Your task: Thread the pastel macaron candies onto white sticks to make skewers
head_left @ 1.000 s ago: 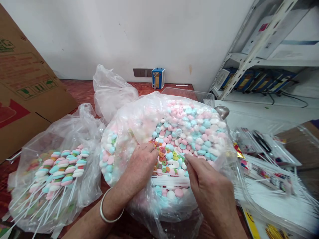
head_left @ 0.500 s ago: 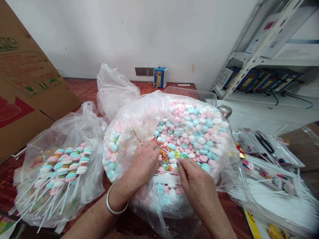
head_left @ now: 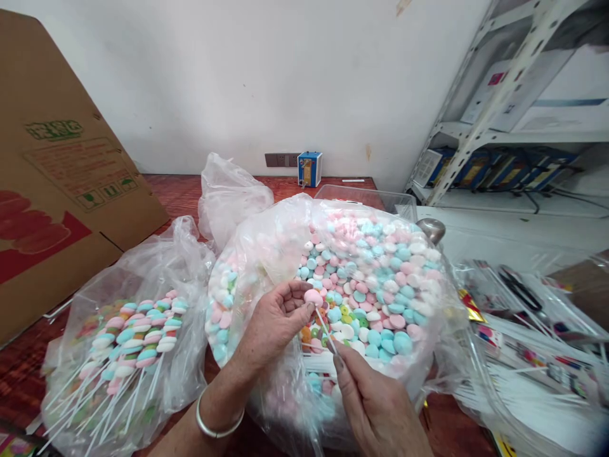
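The left hand [head_left: 271, 320] pinches a pink candy [head_left: 313, 298] between thumb and fingers. The right hand [head_left: 375, 393], nearer the wearer, grips a thin white stick [head_left: 326, 329] by its lower part, thumb against forefinger. The stick's upper end meets the candy's underside; how deep it goes, if at all, is not clear. If the push strays off-centre, the point could split the soft-looking candy or come out toward the left thumb. A grip far from the tip could also let the stick bend under load.

Just beneath the hands lie small ring candies [head_left: 349, 311] and a bundle of white sticks [head_left: 316, 363]; a loosened pinch would probably drop the candy among them. Beyond the hands spreads a mound of pink, blue and white candies [head_left: 399, 285]. A loose plastic film [head_left: 266, 254] slumps over it, close to the left hand, and could snag a finger.

Well left of the left hand, loaded candy skewers [head_left: 137, 333] lie on a clear bag on the table [head_left: 176, 190]. Farther out, beyond the right hand, are a metal scoop [head_left: 432, 230] and more white sticks [head_left: 528, 406].
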A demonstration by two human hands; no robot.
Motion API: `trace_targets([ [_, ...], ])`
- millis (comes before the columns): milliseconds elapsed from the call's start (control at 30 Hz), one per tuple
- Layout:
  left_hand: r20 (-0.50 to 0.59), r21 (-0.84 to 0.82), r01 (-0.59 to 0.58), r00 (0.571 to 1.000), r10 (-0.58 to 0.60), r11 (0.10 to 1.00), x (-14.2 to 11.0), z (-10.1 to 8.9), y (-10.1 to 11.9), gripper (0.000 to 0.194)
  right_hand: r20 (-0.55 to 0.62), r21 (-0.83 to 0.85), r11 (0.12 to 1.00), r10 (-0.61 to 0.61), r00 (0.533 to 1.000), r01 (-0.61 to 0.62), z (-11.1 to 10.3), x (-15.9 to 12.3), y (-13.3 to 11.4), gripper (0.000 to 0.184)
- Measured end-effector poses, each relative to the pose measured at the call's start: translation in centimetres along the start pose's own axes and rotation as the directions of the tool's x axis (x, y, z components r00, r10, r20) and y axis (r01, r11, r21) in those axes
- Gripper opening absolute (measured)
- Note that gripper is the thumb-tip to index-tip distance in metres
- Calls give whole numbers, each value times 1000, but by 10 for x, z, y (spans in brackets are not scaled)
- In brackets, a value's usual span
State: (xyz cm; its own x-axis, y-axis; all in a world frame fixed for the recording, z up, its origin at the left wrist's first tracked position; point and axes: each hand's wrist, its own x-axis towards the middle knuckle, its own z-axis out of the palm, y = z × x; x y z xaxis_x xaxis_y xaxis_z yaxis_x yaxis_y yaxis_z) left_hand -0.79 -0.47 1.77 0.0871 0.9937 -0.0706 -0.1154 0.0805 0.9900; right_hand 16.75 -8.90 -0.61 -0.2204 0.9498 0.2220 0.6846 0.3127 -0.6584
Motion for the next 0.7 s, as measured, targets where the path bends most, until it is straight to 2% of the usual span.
trace_targets([
  [133, 22, 23, -13, 1000, 12, 1000, -3, 2, 2, 32, 52, 64, 996, 52, 997, -56, -2, 2, 0, 38],
  [333, 63, 122, -69, 996, 62, 990, -7, 5, 1, 18, 98, 252, 953, 148, 984, -169, -1, 4, -7, 35],
  [467, 106, 161, -100, 991, 83, 982, -8, 5, -3, 17, 65, 334, 920, 197, 978, -207, 0, 8, -14, 35],
  [600, 117, 201, -119, 988, 97, 972, -10, 3, -8, 17, 64, 344, 914, 208, 976, -217, 2, 12, -17, 32],
  [700, 130, 214, -95, 989, 68, 972, -14, 3, -11, 17, 72, 269, 941, 192, 979, -204, 7, 16, -16, 30],
])
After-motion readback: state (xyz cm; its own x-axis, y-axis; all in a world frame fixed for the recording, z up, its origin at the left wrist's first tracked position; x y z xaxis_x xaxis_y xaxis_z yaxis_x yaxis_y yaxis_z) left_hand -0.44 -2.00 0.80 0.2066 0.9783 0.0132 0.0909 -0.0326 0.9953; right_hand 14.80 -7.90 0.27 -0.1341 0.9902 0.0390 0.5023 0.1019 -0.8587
